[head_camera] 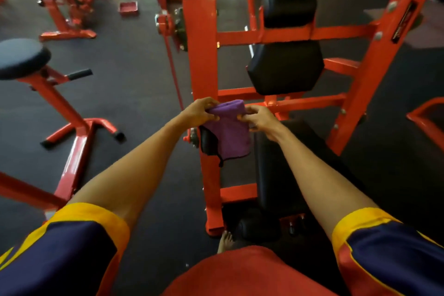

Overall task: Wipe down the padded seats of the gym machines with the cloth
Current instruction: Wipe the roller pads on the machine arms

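A folded purple cloth hangs in mid-air in front of me, over the red machine frame. My left hand pinches its upper left edge. My right hand pinches its upper right edge. Below and right of the cloth lies a black padded seat of the machine. Beyond it stand a black chest pad and a black upper pad. A small black pad shows partly behind the cloth on the frame's upright.
A round black stool seat on a red stand is at the left. Further red machines stand at the back left. A red tray lies on the dark rubber floor. My bare foot is beside the frame's base.
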The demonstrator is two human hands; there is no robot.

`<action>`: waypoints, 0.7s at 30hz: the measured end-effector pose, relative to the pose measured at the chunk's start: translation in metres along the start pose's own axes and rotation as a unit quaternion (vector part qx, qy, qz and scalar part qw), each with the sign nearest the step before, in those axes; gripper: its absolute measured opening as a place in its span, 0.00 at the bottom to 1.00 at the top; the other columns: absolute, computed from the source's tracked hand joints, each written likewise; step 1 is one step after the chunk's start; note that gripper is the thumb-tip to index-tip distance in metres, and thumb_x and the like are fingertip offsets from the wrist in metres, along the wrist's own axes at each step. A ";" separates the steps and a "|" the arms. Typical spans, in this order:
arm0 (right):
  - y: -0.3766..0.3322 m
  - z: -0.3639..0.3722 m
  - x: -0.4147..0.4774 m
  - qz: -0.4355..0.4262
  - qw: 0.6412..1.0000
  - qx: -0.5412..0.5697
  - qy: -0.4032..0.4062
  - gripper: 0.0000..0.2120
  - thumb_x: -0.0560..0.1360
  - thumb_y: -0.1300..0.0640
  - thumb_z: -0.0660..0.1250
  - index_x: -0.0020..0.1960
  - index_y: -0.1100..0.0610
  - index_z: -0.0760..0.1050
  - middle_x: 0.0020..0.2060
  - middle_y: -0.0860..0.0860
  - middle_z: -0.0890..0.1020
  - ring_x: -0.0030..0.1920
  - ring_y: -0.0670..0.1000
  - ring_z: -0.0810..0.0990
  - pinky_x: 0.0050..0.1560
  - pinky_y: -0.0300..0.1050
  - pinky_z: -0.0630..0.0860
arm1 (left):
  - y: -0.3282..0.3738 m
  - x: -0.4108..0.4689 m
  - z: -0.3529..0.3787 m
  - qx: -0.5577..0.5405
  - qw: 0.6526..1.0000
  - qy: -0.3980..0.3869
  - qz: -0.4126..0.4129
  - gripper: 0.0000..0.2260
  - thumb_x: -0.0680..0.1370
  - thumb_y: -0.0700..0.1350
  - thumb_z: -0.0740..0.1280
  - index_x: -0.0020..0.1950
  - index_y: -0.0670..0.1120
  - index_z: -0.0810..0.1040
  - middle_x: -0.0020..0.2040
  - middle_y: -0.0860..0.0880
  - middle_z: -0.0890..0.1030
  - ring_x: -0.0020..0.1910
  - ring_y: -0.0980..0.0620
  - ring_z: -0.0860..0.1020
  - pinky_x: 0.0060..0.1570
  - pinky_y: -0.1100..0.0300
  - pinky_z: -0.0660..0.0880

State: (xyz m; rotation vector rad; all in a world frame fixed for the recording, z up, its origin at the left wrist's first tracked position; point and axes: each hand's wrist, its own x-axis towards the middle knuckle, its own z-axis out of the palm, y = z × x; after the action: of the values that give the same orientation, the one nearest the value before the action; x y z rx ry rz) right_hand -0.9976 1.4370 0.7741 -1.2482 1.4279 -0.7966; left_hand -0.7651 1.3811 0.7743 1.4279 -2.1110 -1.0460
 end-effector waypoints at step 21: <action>-0.090 -0.165 0.136 -0.118 0.943 -0.046 0.307 0.13 0.76 0.68 0.71 0.54 0.52 0.78 0.47 0.47 0.83 0.48 0.45 0.81 0.51 0.38 0.77 | 0.168 0.313 -0.077 0.218 0.935 -0.191 0.204 0.19 0.72 0.41 0.77 0.62 0.40 0.81 0.55 0.46 0.81 0.54 0.45 0.80 0.53 0.58 0.77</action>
State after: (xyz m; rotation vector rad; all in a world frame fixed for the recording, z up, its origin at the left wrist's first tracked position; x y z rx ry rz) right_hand -1.1213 1.2614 0.8626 -1.3196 1.8415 -1.3852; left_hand -0.9460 1.1034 0.9229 0.9190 -2.9025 -0.7607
